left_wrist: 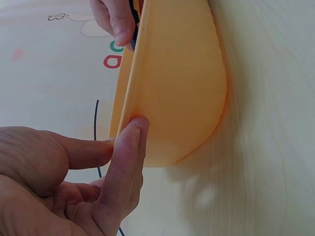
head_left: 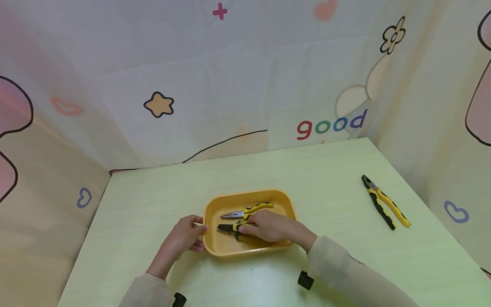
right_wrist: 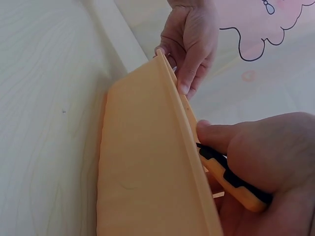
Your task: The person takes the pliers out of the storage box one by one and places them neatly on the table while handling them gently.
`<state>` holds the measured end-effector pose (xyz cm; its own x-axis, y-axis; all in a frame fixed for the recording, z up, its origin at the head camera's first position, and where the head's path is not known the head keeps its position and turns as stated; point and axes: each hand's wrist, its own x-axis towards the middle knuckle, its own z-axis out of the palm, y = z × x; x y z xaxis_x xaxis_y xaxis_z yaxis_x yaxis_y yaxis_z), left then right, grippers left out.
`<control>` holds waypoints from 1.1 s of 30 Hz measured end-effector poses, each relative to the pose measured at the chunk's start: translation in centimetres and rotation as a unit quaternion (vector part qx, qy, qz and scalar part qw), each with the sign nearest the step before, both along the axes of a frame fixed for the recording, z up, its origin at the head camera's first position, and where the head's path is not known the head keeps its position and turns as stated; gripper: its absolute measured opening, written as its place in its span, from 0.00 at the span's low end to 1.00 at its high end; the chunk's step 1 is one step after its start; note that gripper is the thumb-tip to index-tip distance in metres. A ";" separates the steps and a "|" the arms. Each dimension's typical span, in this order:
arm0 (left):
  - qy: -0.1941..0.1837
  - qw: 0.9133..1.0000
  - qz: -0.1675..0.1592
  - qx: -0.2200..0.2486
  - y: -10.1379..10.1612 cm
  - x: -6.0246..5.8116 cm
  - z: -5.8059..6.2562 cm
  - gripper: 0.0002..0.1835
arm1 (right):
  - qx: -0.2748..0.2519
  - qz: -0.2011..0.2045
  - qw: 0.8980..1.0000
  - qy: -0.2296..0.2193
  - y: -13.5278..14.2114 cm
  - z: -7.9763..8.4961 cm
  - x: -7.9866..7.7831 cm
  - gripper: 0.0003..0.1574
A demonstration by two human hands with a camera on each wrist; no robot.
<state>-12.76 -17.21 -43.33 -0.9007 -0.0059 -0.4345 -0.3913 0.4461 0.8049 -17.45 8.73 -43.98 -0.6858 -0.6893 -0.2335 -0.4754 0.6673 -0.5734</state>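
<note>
Nearest the viewer, pale sleeves [head_left: 341, 264] extend over the desk [head_left: 145, 200] to both hands. The left hand [head_left: 184, 236] pinches the left rim of the yellow tray [head_left: 221, 244], thumb at the inner side and fingers against the outer wall, with little gap between them. This grip probably steadies the tray, which rests flat on the desk. The right hand [head_left: 270, 226] reaches over the tray's right end. Its thumb and fingers are curled round the handles of the black-nosed pliers [head_left: 229, 228], leaving the nose free and pointing left; a hold at the handles presumably gives the best control.

Tray contents: two tools are discernible. The black-nosed pliers lie nearer the front wall, partly covered by the right hand. Just behind them are the long-nose pliers [head_left: 239, 214], nose also to the left, handles partly hidden by the hand. Whether anything else lies beneath the palm cannot be told.

Farther off, well to the right of the tray, the third pliers [head_left: 385, 201] lie directly on the desk, handles spread toward the viewer. A printed curtain [head_left: 230, 85] closes the rear.
</note>
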 end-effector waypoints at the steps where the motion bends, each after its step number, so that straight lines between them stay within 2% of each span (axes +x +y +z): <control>1: 0.000 1.000 0.001 0.001 0.0 0.0 0.0 0.17 | -0.001 -0.003 1.000 -0.003 0.0 0.0 0.0 0.25; 11: 0.004 1.000 0.003 0.009 0.0 0.1 0.0 0.17 | -0.021 -0.045 0.997 -0.055 -0.1 0.0 0.2 0.32; 22: 0.001 1.000 0.005 0.009 0.0 0.1 -0.1 0.17 | -0.039 -0.075 0.993 -0.078 0.0 0.2 0.5 0.34; 33: -0.001 1.000 0.005 0.007 0.0 0.1 0.0 0.17 | -0.047 -0.080 0.992 -0.080 0.1 0.2 0.5 0.35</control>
